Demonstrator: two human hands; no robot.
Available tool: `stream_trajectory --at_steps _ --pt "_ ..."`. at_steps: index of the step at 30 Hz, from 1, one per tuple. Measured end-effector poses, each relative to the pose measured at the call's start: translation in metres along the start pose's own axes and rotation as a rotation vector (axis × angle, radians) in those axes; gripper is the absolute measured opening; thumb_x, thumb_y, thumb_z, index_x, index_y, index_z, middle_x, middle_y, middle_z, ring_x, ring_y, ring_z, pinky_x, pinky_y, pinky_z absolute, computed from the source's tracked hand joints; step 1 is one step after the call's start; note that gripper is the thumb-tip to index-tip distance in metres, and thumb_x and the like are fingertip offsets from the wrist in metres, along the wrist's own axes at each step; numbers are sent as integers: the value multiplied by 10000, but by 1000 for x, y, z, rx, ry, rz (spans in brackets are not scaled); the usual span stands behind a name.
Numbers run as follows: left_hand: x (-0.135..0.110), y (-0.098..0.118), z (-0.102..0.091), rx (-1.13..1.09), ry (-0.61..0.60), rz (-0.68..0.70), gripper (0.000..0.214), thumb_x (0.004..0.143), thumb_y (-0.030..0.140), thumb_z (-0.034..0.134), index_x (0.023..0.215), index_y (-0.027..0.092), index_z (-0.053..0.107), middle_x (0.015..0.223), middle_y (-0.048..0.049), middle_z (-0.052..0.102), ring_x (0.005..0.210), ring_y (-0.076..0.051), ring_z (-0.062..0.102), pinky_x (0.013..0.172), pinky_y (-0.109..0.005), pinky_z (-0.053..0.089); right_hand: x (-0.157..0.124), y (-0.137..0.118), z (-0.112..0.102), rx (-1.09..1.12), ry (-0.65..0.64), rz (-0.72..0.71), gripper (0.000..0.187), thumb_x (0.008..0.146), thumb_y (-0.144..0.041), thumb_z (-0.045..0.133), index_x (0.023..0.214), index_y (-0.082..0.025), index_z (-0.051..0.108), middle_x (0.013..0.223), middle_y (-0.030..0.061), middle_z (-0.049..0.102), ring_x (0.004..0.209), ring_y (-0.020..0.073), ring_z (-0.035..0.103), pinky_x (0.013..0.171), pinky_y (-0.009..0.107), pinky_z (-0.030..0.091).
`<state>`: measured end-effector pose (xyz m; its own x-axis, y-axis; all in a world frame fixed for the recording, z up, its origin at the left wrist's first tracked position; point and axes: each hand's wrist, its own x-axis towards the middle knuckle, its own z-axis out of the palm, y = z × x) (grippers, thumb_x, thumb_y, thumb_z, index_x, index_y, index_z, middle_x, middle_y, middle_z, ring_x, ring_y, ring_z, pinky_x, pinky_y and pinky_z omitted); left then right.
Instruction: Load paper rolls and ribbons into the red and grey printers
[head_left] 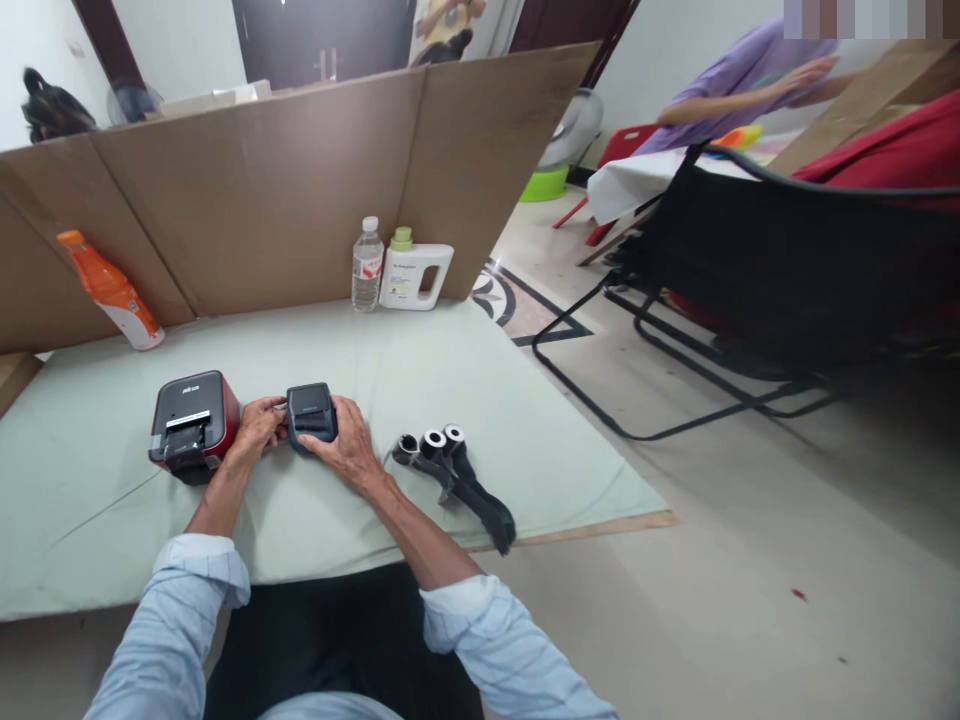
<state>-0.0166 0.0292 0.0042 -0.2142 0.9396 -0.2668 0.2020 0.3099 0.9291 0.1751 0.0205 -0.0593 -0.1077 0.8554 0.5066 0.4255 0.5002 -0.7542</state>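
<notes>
A small dark portable printer (pixel 312 412) sits between my two hands on the cloth-covered table. My right hand (pixel 351 445) grips its right side, with the thumb across the near edge. At its left side my left hand (pixel 259 428) has its fingers curled in against the case; the fingertips are partly hidden. Just left of that hand stands a larger black and red label printer (pixel 192 420) with a slot at its front. To the right lie three black rolls (pixel 433 443) with pale rings at their ends and dark strips trailing toward the table's near edge.
A cardboard panel (pixel 285 190) stands along the table's far side. Before it are an orange bottle (pixel 109 290), a clear water bottle (pixel 367 268) and a white jug (pixel 416 275). Right of the table stands a black folding chair (pixel 750 260); beyond, a person in a purple top (pixel 727 75).
</notes>
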Motion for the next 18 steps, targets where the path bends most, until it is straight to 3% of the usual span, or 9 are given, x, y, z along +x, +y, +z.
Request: stream_trajectory --at_steps 7,11,18 --pt "9 -4 1 44 21 -20 528 725 161 748 1245 77 715 561 18 652 401 -110 539 367 -190 307 -2 4 2 -17 15 6 813 775 -470 856 1458 -188 518 1372 183 627 1300 353 608 1112 548 539" --pt "4 -9 1 9 56 97 556 711 241 801 1242 110 699 669 0 695 475 -118 590 409 -185 355 0 2 1 3 7 22 778 777 -468 858 1434 -197 541 1349 175 642 1278 347 628 1095 532 557" --pt "8 -11 0 -88 33 346 380 649 317 807 992 166 742 970 -73 787 901 -216 735 757 -293 582 0 2 2 6 19 55 858 778 -445 871 1505 -185 496 1406 186 632 1322 341 629 1127 513 550"
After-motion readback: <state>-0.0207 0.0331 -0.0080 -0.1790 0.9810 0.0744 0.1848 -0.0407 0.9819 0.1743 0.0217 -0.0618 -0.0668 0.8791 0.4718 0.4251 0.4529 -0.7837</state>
